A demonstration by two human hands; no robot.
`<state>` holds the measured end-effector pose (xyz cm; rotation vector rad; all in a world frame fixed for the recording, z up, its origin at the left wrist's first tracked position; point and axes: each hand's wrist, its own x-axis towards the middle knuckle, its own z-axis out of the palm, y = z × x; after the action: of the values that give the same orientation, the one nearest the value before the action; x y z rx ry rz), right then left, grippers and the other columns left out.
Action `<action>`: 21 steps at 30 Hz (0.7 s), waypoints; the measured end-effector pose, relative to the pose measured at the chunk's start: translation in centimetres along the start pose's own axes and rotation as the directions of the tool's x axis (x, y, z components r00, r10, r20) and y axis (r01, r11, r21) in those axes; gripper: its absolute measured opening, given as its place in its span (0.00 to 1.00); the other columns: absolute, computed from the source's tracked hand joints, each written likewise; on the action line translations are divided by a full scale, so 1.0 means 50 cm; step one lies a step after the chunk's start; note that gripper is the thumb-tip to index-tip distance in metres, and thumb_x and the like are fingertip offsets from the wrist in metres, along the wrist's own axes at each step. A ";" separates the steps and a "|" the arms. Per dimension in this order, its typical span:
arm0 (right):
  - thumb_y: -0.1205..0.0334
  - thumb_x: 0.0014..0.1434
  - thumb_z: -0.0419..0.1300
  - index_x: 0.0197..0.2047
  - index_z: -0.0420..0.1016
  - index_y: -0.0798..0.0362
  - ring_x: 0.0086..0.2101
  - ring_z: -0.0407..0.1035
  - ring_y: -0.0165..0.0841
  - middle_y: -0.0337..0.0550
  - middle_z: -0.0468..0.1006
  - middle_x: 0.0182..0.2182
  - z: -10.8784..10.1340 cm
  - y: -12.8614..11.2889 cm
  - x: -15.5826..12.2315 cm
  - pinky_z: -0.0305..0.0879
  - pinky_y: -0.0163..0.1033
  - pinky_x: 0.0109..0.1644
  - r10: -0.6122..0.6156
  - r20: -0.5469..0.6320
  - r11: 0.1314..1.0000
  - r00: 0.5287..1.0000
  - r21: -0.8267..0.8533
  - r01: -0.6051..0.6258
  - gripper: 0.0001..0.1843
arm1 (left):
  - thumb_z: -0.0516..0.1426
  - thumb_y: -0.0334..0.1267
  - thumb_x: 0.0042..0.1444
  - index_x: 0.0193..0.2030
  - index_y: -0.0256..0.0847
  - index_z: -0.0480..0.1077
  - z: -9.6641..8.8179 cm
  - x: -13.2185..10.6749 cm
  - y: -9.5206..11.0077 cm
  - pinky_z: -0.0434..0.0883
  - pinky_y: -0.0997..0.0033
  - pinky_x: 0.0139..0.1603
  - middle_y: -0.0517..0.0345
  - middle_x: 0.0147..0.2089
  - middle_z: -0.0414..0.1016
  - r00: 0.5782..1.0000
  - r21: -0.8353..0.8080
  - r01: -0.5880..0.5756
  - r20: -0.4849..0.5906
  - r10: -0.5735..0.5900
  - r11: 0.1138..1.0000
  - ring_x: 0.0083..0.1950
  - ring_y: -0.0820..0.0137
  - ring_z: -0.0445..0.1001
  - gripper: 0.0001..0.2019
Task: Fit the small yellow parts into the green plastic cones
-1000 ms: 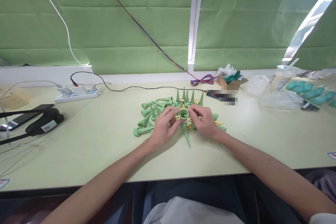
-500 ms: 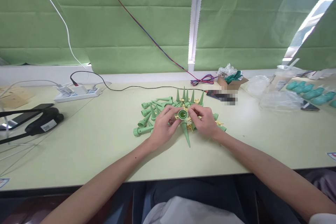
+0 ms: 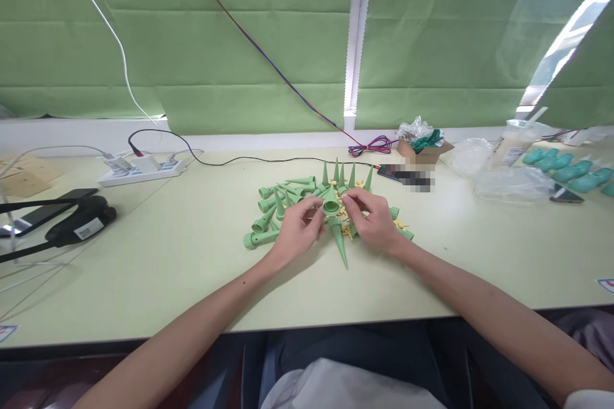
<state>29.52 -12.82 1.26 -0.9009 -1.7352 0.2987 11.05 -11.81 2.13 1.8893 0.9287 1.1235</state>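
Observation:
My left hand (image 3: 299,225) is closed in a pinch on a green plastic watering spike (image 3: 330,206), its round hollow end facing me and its point tilted away. Just right of it my right hand (image 3: 370,214) is closed, thumb and forefinger together; whatever they hold is too small to make out. Below the hands another green spike (image 3: 339,246) lies with its tip toward me. Several green spikes (image 3: 261,238) lie in a heap to the left, and a few stand point-up behind. Small yellow plastic pieces (image 3: 401,225) are scattered among them, partly hidden by my hands.
A black cable runs behind the heap to a phone (image 3: 391,172). At the back right are a cardboard box (image 3: 426,154), a drink cup (image 3: 513,144), plastic bags and teal objects (image 3: 575,172). A power strip (image 3: 144,171) and a black strapped device (image 3: 81,220) lie left.
The spike in my left hand has tipped, so its point now shows behind the open end. My left fingers have drawn back slightly to the left; my right hand has barely moved.

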 end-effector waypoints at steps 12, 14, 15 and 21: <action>0.58 0.71 0.52 0.36 0.69 0.50 0.23 0.60 0.29 0.38 0.70 0.24 0.000 -0.001 0.004 0.58 0.37 0.29 -0.060 0.056 0.997 0.997 -0.055 0.063 0.12 | 0.53 0.59 0.64 0.31 0.40 0.66 -0.003 0.008 0.005 0.67 0.71 0.19 0.62 0.18 0.68 0.984 -0.244 0.175 0.087 -0.158 0.954 0.18 0.71 0.69 0.23; 0.57 0.71 0.52 0.36 0.69 0.50 0.23 0.60 0.29 0.38 0.70 0.25 0.000 0.002 0.003 0.58 0.37 0.29 -0.053 0.056 0.997 0.997 -0.057 0.056 0.12 | 0.54 0.58 0.64 0.31 0.40 0.67 -0.004 0.007 0.002 0.67 0.71 0.19 0.62 0.19 0.68 0.985 -0.239 0.162 0.103 -0.141 0.957 0.19 0.70 0.70 0.22; 0.57 0.71 0.52 0.36 0.69 0.50 0.23 0.59 0.29 0.38 0.70 0.25 -0.001 0.003 0.003 0.58 0.36 0.29 -0.053 0.055 0.997 0.997 -0.058 0.056 0.12 | 0.54 0.58 0.64 0.32 0.40 0.68 -0.004 0.007 0.001 0.67 0.72 0.19 0.62 0.19 0.68 0.985 -0.235 0.155 0.108 -0.133 0.959 0.20 0.70 0.70 0.22; 0.56 0.71 0.52 0.35 0.68 0.50 0.22 0.59 0.28 0.36 0.69 0.24 -0.001 0.006 0.003 0.56 0.36 0.28 -0.046 0.063 0.997 0.997 -0.053 0.050 0.12 | 0.55 0.56 0.64 0.35 0.39 0.71 -0.006 0.005 0.007 0.68 0.72 0.22 0.63 0.19 0.68 0.988 -0.178 0.128 0.103 -0.111 0.976 0.20 0.70 0.71 0.20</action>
<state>29.66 -12.51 1.19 -0.8957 -1.8264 0.2508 10.94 -11.67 2.61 1.6978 0.8451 1.0056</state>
